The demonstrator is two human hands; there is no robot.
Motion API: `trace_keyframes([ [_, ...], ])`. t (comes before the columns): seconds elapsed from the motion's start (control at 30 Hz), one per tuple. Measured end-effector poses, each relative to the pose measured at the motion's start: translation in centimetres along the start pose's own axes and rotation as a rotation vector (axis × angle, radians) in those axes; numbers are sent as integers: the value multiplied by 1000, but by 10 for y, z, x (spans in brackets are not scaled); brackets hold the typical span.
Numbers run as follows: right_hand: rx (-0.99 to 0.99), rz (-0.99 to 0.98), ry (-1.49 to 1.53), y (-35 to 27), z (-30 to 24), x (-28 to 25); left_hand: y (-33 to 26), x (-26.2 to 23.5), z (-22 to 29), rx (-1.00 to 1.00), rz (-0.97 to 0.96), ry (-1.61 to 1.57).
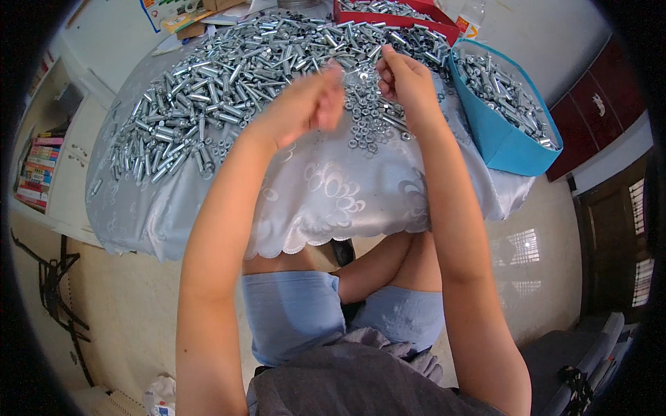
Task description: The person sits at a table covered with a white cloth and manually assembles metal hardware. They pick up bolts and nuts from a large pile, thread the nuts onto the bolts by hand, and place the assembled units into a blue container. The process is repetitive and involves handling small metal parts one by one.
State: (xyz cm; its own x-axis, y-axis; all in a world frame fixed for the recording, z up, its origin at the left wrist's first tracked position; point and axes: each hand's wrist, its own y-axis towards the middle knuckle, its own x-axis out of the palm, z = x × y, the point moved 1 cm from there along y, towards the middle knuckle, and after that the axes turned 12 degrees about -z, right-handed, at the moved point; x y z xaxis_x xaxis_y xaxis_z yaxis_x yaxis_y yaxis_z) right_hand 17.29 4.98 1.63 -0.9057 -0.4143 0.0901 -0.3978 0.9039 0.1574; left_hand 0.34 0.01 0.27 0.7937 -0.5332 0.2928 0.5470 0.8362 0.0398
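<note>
A big heap of silvery metal sleeve anchors [208, 90] covers the far part of the table. My left hand [305, 104] hovers over the heap's near edge, its fingers smeared by motion, so I cannot make out their grip. To its right, my right hand [409, 80] is raised with thumb and forefinger pinched together and the other fingers curled. Whatever is in that pinch is hidden or too small to name. Between and just below the two hands lies a patch of small nuts and washers [364, 118] on the cloth.
A blue fabric bin [499, 135] full of similar metal anchors stands at the table's right edge. Behind the heap is a red box [444, 28] holding more metal pieces, with a clear bottle [473, 15] beside it. A shiny silver-grey tablecloth [326, 194] hangs over the near edge.
</note>
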Motion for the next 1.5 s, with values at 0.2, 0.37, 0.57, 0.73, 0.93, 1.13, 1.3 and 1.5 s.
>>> trace_keyframes([
  [0.2, -42, 2, 16, 3, 4, -5, -1, -47, 15, 510, 414, -462],
  [0.37, -25, -51, -66, 2, 4, -4, -4, -71, 6, 538, 718, -210],
  [0.57, -22, -23, -41, 4, 3, -4, -5, -83, -1, 482, 1004, 628],
  [0.73, -58, -14, -60, 4, 6, -3, -3, -79, -9, 430, 915, 1430],
  [0.93, -25, -28, -59, 3, 4, -3, -10, -50, -9, 148, 662, 1619],
  [1.13, -61, 70, -143, 7, 9, -9, -14, -49, -5, 65, 574, 1741],
  [1.3, -36, 122, -398, 16, 15, -24, -21, -48, -1, 72, 550, 1738],
  [1.5, -3, 108, -780, 19, 32, -38, -19, -42, 0, 46, 539, 1706],
])
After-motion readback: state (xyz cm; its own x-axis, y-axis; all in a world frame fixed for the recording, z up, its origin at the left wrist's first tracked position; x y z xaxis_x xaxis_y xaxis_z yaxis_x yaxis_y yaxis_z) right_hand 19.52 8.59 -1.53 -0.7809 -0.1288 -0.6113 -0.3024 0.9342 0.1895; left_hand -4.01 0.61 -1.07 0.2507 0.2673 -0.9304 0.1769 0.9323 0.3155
